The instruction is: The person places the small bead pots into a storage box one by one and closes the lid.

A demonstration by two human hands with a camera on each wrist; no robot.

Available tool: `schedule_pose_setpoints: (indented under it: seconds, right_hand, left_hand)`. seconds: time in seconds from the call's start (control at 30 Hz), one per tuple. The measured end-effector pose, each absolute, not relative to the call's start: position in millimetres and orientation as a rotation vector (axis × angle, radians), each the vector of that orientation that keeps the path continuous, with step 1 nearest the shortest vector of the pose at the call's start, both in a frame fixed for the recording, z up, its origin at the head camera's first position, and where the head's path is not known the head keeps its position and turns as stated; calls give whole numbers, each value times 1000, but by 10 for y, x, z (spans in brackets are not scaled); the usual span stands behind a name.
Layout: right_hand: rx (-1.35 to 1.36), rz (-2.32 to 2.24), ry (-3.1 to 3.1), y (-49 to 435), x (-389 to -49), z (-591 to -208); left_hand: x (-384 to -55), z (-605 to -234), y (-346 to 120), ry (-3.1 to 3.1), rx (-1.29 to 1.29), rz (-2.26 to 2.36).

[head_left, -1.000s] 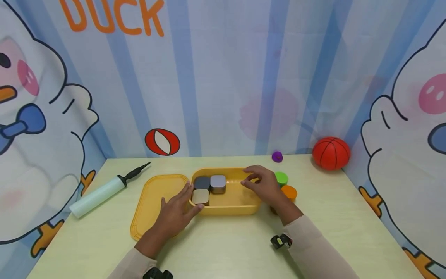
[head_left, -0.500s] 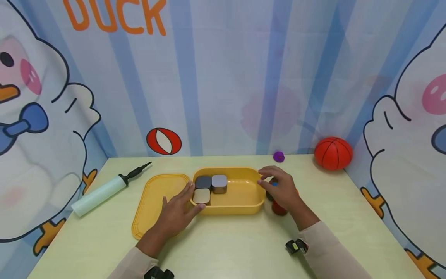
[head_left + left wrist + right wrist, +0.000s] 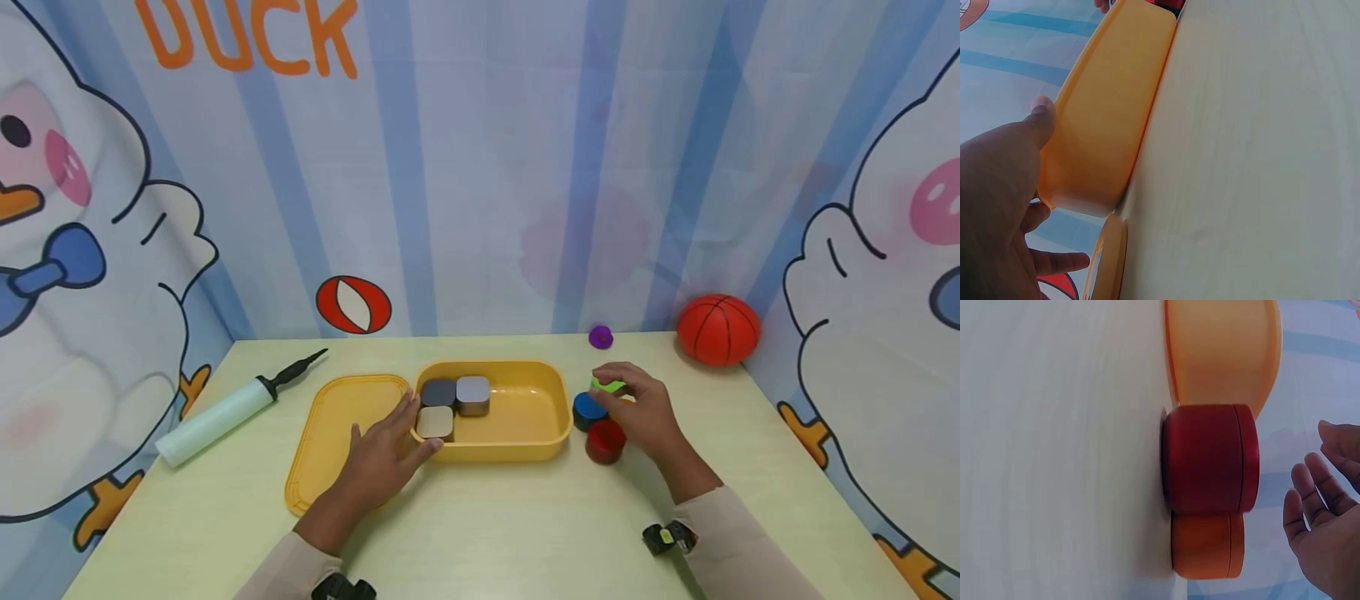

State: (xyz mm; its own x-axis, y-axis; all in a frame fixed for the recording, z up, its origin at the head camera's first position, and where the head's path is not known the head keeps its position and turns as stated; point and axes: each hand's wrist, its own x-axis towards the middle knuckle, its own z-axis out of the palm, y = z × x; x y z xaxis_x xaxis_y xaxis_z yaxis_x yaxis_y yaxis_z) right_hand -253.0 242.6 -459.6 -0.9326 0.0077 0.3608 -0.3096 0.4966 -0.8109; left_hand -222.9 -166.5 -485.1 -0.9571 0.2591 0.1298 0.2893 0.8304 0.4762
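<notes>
My left hand (image 3: 381, 458) rests at the near left corner of an open yellow box (image 3: 491, 452). Its thumb touches the front rim and its other fingers spread along the left end, as the left wrist view shows. Inside the box, at its left, stand a dark grey tin (image 3: 438, 393), a light grey tin (image 3: 472, 395) and a beige tin (image 3: 435, 422). Right of the box, my right hand (image 3: 648, 417) hovers over a cluster of round tins, holding nothing. A blue tin (image 3: 590, 412), a red tin (image 3: 605, 442), a partly covered green tin (image 3: 607, 386) and an orange tin (image 3: 1208, 545) are there.
A flat yellow lid (image 3: 330, 425) lies left of the box, partly under the left hand. Farther left is a pale hand pump (image 3: 225, 417) with a black nozzle. A purple knob-like piece (image 3: 601, 337) and a red ball (image 3: 718, 330) stand along the back edge.
My right hand has moved right, from over the box's right part to above the round tins, uncovering the blue and red ones. The left hand stays at the box's corner.
</notes>
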Motion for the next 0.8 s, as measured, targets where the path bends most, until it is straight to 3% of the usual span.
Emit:
schedule_pose_setpoints:
  seconds: [0.8]
  right_hand:
    - [231,1670,-2406,3119,-2628,-5050]
  left_hand:
    - [-2239,-4848,-1656,-2954,-428,-785]
